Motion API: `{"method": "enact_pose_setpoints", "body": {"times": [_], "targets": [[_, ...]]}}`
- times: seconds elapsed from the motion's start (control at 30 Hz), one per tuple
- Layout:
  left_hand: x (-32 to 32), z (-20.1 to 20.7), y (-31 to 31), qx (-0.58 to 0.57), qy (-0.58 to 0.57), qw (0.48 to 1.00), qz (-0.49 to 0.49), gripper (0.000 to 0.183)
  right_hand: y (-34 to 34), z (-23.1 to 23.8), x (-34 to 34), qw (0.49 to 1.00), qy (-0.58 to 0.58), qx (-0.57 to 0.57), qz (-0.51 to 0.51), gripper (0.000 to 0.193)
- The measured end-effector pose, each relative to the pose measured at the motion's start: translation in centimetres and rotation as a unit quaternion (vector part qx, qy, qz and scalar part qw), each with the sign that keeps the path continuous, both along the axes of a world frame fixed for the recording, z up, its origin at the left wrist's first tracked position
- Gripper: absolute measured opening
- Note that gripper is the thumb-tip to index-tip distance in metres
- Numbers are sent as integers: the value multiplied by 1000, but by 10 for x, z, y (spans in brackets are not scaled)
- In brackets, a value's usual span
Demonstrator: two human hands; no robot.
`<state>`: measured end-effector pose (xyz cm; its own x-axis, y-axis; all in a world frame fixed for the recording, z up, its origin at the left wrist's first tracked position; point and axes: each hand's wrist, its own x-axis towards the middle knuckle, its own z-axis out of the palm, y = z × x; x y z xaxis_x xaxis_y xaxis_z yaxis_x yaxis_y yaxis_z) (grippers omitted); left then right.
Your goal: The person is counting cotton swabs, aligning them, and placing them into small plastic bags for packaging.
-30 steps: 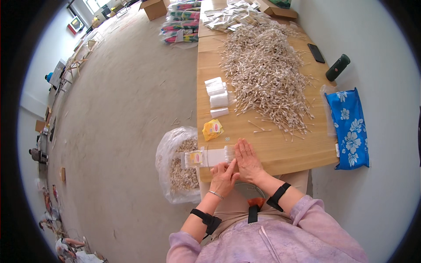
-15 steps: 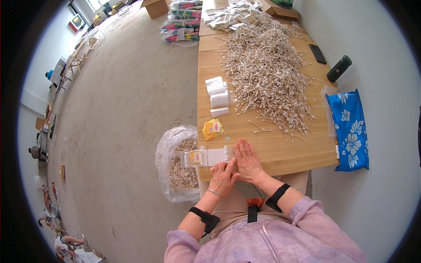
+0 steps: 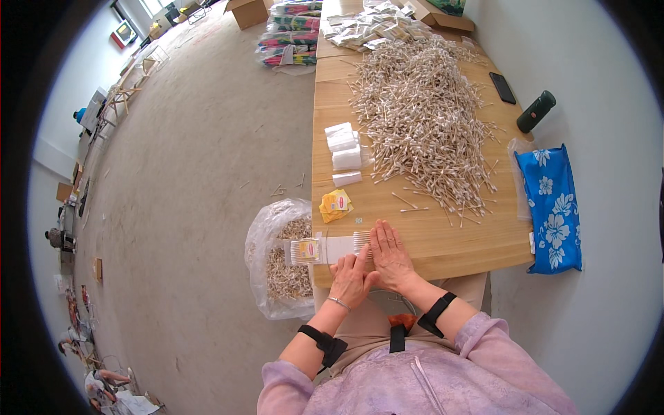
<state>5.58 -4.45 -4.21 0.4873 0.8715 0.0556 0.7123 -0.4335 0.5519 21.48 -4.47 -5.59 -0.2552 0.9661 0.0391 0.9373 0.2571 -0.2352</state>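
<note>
On the near edge of the wooden table, a row of white cotton swabs (image 3: 361, 240) lies on a flat white strip (image 3: 339, 247). My right hand (image 3: 393, 259) rests flat along the row's right side, fingers stretched forward. From below, my left hand (image 3: 351, 281) reaches in with its index finger extended onto the swabs and its thumb out toward my right hand. Part of the row is hidden under the hands. At the strip's left end, a clear pack of swabs with a yellow label (image 3: 306, 250) juts over the table edge.
A large heap of loose swabs (image 3: 422, 117) covers the table's middle. Yellow cards (image 3: 336, 205) and folded white strips (image 3: 344, 146) lie at left. A phone (image 3: 502, 88), a dark green bottle (image 3: 536, 112) and a blue floral pack (image 3: 550, 207) stand right. A swab-filled plastic bag (image 3: 259, 228) sits below.
My left index finger has shifted slightly up onto the row of swabs. My right hand stays almost in place; the rest looks the same.
</note>
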Motion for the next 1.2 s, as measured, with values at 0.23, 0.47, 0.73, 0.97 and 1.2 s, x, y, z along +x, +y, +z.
{"method": "enact_pose_setpoints", "body": {"times": [0.23,0.47,0.73,0.97,1.2], "targets": [[1,-2,4,2,23,1000,-5,60,0,-4,0,999,-41,3,-4,103],[7,0,7,5,15,1000,18,62,0,-1,0,1000,27,-14,-7,96],[7,0,9,6,51,999,9,62,0,-1,-1,1000,-7,-14,-8,94],[11,5,13,-29,48,998,29,64,0,-4,-1,1000,-17,-6,-14,92],[11,6,19,-59,68,996,20,59,0,-6,-1,1000,20,11,-12,90]]}}
